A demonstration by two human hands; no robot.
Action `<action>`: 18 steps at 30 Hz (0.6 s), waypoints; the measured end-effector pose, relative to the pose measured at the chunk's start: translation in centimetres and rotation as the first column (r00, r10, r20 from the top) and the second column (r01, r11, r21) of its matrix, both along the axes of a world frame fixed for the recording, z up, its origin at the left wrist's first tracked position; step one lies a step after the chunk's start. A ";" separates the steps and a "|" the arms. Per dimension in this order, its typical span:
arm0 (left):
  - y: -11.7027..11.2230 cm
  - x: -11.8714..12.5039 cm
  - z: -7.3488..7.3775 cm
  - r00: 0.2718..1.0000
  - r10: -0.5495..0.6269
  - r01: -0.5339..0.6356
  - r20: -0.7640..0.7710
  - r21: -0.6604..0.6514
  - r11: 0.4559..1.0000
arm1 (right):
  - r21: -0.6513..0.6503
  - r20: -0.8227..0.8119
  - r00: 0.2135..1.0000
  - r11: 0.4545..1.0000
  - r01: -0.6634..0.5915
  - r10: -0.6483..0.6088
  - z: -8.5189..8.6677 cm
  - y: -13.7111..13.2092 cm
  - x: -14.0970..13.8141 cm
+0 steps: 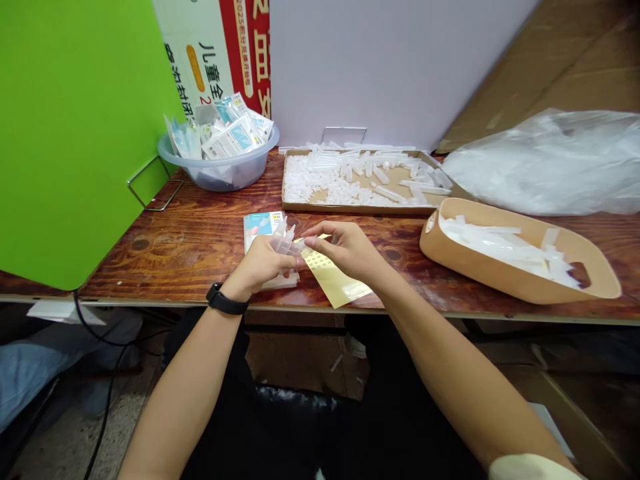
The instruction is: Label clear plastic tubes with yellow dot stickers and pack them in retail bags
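- Around: blue bowl (pixel 227 179), cardboard tray (pixel 360 208), tan basket (pixel 470 270)
- Hiding part of yellow dotted sheet (pixel 345 287) with right hand (pixel 347 250), bent narrow, cannot tell if gripping
- Holding clear plastic tubes (pixel 285 244) in left hand (pixel 263 262)
- Below: wooden table (pixel 150 250); at left: green board (pixel 75 133)
- Counted: one bowl, one tray, one basket

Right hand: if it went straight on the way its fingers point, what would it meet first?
Most likely the clear plastic pieces held in the left hand. The right hand may already touch them; depth at its fingertips is unclear.
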State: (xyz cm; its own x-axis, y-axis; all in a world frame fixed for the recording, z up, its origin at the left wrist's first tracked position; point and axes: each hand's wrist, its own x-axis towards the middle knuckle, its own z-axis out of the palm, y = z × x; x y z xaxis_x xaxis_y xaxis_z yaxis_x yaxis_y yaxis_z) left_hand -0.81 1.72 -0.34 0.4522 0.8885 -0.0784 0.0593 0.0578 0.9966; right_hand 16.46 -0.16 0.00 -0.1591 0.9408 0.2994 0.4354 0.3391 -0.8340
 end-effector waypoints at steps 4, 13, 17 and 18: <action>0.0 -0.1 -0.2 0.999 0.019 -0.017 -0.033 0.061 0.998 | 0.264 0.232 0.969 0.964 0.022 -0.086 -0.6 0.2 0.2; 1.1 -0.2 -1.6 0.983 0.176 -0.158 -0.057 0.238 0.958 | 0.334 0.325 0.930 0.941 0.057 -0.172 -0.5 -0.6 -0.4; 1.1 -0.2 -1.8 0.970 0.202 -0.140 -0.133 0.371 0.918 | 0.256 0.370 0.925 0.967 -0.006 -0.092 -0.6 -0.6 -0.4; 1.0 -0.2 -1.8 0.957 0.231 -0.135 -0.177 0.434 0.891 | 0.243 0.386 0.918 0.970 -0.009 -0.088 -0.6 -0.5 -0.4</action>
